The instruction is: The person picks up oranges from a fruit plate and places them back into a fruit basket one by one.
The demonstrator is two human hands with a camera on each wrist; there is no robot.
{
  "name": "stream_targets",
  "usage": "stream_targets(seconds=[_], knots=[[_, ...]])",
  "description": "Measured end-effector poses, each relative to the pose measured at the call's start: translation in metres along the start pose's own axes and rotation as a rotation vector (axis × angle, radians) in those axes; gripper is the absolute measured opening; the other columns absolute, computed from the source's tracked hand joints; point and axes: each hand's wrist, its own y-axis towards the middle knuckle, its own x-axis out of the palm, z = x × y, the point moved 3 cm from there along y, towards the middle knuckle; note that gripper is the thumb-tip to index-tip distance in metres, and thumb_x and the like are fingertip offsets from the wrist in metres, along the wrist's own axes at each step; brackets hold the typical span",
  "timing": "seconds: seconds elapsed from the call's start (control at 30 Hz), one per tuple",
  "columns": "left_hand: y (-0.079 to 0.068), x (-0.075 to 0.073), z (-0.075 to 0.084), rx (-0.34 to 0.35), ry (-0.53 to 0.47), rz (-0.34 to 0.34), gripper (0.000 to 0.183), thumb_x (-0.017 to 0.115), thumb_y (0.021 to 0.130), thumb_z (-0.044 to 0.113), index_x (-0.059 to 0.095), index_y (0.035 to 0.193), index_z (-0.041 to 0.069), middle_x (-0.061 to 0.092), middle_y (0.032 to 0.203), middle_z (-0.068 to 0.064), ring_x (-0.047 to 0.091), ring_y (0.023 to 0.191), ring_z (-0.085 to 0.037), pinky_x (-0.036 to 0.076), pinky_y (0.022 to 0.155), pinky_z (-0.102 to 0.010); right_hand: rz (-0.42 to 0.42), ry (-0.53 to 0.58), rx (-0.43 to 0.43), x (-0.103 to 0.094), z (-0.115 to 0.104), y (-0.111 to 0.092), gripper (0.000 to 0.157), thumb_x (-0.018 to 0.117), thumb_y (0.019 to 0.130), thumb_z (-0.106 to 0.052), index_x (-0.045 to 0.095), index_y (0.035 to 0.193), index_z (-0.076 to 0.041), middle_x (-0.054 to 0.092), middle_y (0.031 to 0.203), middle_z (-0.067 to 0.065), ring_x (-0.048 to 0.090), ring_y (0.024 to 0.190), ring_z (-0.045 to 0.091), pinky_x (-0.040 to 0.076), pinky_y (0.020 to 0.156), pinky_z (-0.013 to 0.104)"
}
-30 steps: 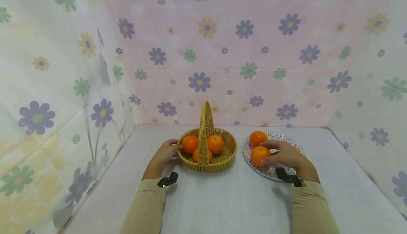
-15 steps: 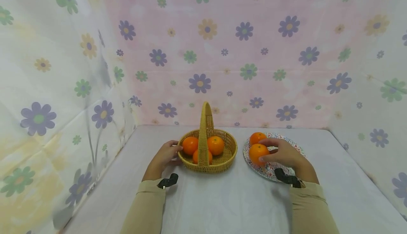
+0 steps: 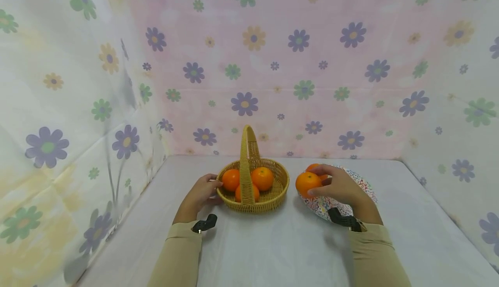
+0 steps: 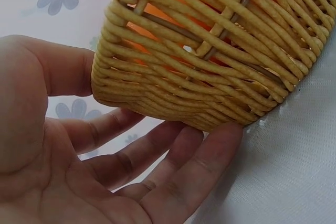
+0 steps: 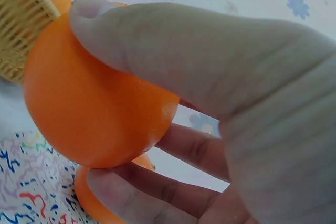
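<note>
My right hand (image 3: 343,188) pinches an orange (image 3: 306,184) between thumb and fingers, above the left edge of the speckled plate (image 3: 361,182). In the right wrist view the held orange (image 5: 94,93) looks raised off the plate. Behind it a second orange (image 3: 313,166) rests on the plate, mostly covered by the hand and the held fruit. My left hand (image 3: 199,195) grips the left side of the wicker basket (image 3: 259,207), with the thumb at the rim and fingers against the woven wall (image 4: 173,77). Three oranges sit in the basket, one of them (image 3: 263,178) right of the handle.
An upright arched handle (image 3: 244,166) spans the basket. White cloth covers the table (image 3: 273,252), with a narrow strip of it between basket and plate. A flowered backdrop (image 3: 273,75) stands behind, with side walls left and right.
My right hand has lifted the orange and carried it leftward, off its place on the plate toward the basket. The basket has tilted or shifted slightly left; my left hand stays on it.
</note>
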Motion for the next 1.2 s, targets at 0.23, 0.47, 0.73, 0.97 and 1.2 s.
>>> stream_targets(seconds=[0.23,0.47,0.73,0.97,1.2], knots=[[-0.001,0.0,-0.001,0.01,-0.026,-0.018,0.044,0.059,0.1,0.018,0.051,0.14,0.001,0.055,0.139,-0.024,0.063,0.119,-0.036,0.061,0.093,-0.053,0.031,-0.009,-0.006,0.008,-0.012,0.004,0.07,0.094,0.073,-0.04,0.063,0.133,-0.023,0.064,0.135,0.009,0.068,0.11,0.029,0.061,0.088,0.041],[-0.004,0.001,0.002,0.01,-0.03,-0.025,0.044,0.06,0.1,0.019,0.05,0.14,0.001,0.054,0.139,-0.023,0.062,0.121,-0.037,0.06,0.094,-0.054,0.076,-0.007,-0.057,0.017,-0.022,0.009,0.072,0.095,0.071,-0.04,0.061,0.132,-0.021,0.063,0.134,0.01,0.066,0.114,0.033,0.061,0.095,0.046],[-0.002,0.0,0.001,0.008,-0.044,-0.032,0.045,0.06,0.1,0.018,0.05,0.14,0.001,0.055,0.14,-0.024,0.063,0.121,-0.038,0.061,0.094,-0.054,0.108,-0.021,-0.064,0.031,-0.032,0.015,0.073,0.095,0.068,-0.047,0.06,0.129,-0.025,0.064,0.131,0.005,0.064,0.115,0.03,0.06,0.097,0.047],[0.002,-0.001,0.0,0.0,-0.053,-0.031,0.045,0.062,0.099,0.018,0.051,0.14,0.002,0.056,0.14,-0.023,0.064,0.12,-0.036,0.062,0.092,-0.051,0.147,-0.012,-0.094,0.04,-0.038,0.019,0.071,0.095,0.069,-0.046,0.062,0.127,-0.022,0.067,0.125,0.007,0.069,0.103,0.026,0.063,0.086,0.04],[0.002,-0.001,-0.001,0.005,-0.038,-0.021,0.045,0.062,0.099,0.019,0.051,0.14,0.002,0.056,0.14,-0.023,0.065,0.119,-0.035,0.063,0.09,-0.049,0.159,-0.002,-0.042,0.054,-0.039,0.024,0.074,0.092,0.07,-0.053,0.059,0.13,-0.026,0.064,0.127,0.006,0.07,0.106,0.026,0.063,0.09,0.043]])
